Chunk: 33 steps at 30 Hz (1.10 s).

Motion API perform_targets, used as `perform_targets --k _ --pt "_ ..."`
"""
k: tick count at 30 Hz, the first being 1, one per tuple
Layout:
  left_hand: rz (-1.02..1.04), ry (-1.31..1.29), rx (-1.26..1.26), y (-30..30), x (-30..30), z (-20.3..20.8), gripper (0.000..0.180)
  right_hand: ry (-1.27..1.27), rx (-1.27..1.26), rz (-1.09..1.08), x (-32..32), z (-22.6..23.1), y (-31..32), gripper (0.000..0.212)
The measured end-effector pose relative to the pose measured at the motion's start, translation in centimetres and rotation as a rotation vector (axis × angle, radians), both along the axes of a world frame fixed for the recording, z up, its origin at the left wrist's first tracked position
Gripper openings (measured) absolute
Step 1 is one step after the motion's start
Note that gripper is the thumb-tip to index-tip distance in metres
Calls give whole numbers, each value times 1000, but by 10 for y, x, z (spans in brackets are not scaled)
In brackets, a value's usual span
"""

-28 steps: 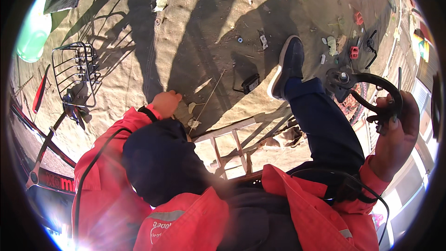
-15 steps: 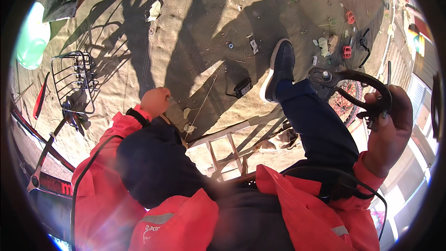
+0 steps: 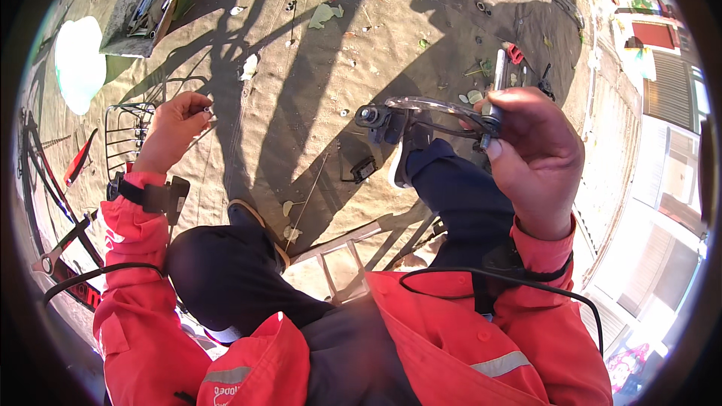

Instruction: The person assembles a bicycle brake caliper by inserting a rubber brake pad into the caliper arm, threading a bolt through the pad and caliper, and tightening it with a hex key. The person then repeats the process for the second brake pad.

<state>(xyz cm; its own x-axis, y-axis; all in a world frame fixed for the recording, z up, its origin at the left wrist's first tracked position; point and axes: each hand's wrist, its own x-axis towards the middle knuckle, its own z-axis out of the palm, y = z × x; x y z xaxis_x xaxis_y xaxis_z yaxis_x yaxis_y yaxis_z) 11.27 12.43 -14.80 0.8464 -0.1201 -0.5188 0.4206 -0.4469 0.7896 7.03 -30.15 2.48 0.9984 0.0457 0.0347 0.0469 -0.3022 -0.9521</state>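
Note:
My right hand [image 3: 543, 158] is closed around one end of a black bicycle brake caliper [image 3: 440, 107], raised over my right leg. The caliper's curved arms reach left to a pivot with a silver nut. A long metal rod or bolt [image 3: 499, 71] stands up beside my thumb and fingers. My left hand [image 3: 177, 126] is held up at the left with thumb and forefinger pinched together. Between those fingertips a small shiny metal piece [image 3: 208, 111] shows, too small to name. Behind this hand is a black wire carrier rack [image 3: 120, 137] on the ground.
On the ground cloth lie a black part with a bent wire [image 3: 364, 170], a red pedal [image 3: 514, 53], small hardware and dry leaves. At the upper left are a tool tray [image 3: 126, 43] and a pale basin [image 3: 78, 64]. A red strip [image 3: 81, 158] lies at the far left.
My left hand has risen from near my left knee and moved left, fingers pinched. My right hand has brought the caliper leftward, nearer the middle, and turned it. The view has shifted.

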Motion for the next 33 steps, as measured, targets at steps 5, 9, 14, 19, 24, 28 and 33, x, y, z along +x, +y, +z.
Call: perform_targets --k 5,9,14,19,24,28,33 --pt "-5 -134 -122 -57 -22 105 24 60 114 6 -15 2 7 36" --pt "-30 -186 -392 -125 -69 154 22 -74 64 41 -22 1 21 34" --pt "207 -5 -766 -185 -106 159 20 -247 -34 145 -26 -4 39 33" --pt "315 37 -956 -187 -103 148 20 -358 -171 214 -25 -10 50 39" --pt "344 62 -988 -185 -101 142 21 -414 -242 225 -23 -14 64 37" --pt "365 47 -981 -180 -100 140 20 -476 -285 229 -21 -14 72 36" --pt "370 24 -957 -179 -99 139 16 -516 -362 241 -21 -12 73 35"
